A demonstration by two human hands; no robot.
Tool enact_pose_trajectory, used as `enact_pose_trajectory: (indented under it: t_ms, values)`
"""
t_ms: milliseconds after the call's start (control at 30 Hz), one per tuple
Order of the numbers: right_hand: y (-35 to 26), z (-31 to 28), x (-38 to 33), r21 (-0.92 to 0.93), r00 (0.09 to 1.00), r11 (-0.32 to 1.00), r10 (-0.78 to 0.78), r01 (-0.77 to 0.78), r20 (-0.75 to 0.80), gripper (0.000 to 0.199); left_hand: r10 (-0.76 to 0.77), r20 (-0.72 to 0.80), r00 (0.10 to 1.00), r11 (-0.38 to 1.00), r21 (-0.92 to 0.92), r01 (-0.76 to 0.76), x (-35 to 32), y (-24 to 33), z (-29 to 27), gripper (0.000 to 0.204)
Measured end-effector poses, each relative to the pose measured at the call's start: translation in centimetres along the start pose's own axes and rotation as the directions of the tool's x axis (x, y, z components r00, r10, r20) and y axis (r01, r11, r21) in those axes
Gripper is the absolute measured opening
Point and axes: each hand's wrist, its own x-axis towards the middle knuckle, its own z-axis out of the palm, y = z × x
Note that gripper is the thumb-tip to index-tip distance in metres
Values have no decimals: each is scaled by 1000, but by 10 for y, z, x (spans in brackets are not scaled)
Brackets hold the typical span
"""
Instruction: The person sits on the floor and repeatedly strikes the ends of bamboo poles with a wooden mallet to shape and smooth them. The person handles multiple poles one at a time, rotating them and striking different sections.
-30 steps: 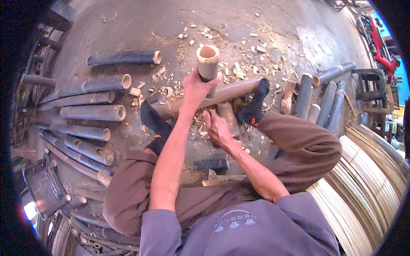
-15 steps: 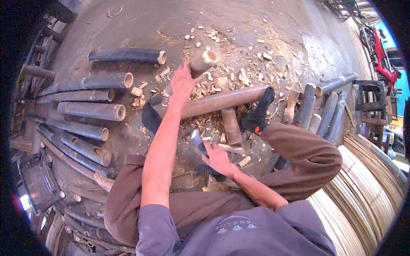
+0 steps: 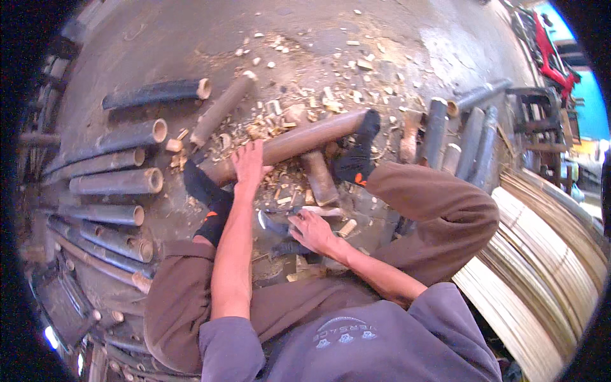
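A brown bamboo pole (image 3: 318, 135) lies slantwise between my two feet, resting across a short wooden log (image 3: 320, 178). My left hand (image 3: 249, 164) lies on this pole with its fingers spread, holding nothing. My right hand (image 3: 312, 230), nearer to me, is closed round a dark bladed tool (image 3: 275, 224) with a bright edge toward the left; its handle is mostly hidden by the fingers. A shorter bamboo piece (image 3: 223, 109) lies on the floor beyond my left hand, apart from it.
Several dark bamboo lengths (image 3: 116, 181) lie in a row at the left. More bamboo lengths (image 3: 437, 130) are at the right. Wood chips (image 3: 328, 94) litter the floor (image 3: 305, 25). A bundle of pale split strips (image 3: 528, 254) lies at my right, with a dark stool (image 3: 538, 121) beyond.
My left hand has let go of the shorter bamboo piece, which now lies on the floor, and has come back nearer onto the brown pole. The view has shifted slightly.
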Motion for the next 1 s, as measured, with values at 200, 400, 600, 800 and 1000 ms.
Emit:
enact_pose_trajectory:
  t_ms: [200, 400, 600, 800, 1000]
  values:
    - [-12, -170, -14, 369, 939, 929, 134, -9, -316, 27, -3, 43, 999, 1000, 15, 3, 1, -8, 1, 78]
    - [14, -184, -41, 259, 953, 961, 163, -95, -254, 19, 50, 10, 999, 998, 42, -50, -1, -11, -1, 77]
    - [52, 12, -68, -246, 861, 916, -171, 318, 479, 34, 47, 20, 999, 999, 14, -48, 6, 4, -3, 77]
    - [18, 27, -58, -287, 898, 957, 100, 30, 429, 54, 3, 49, 999, 1000, 25, -4, 2, -2, -5, 77]
    - [45, 67, -59, -188, 930, 963, -116, 191, 348, 33, 1, 47, 999, 1000, 9, -1, 1, 1, -7, 77]
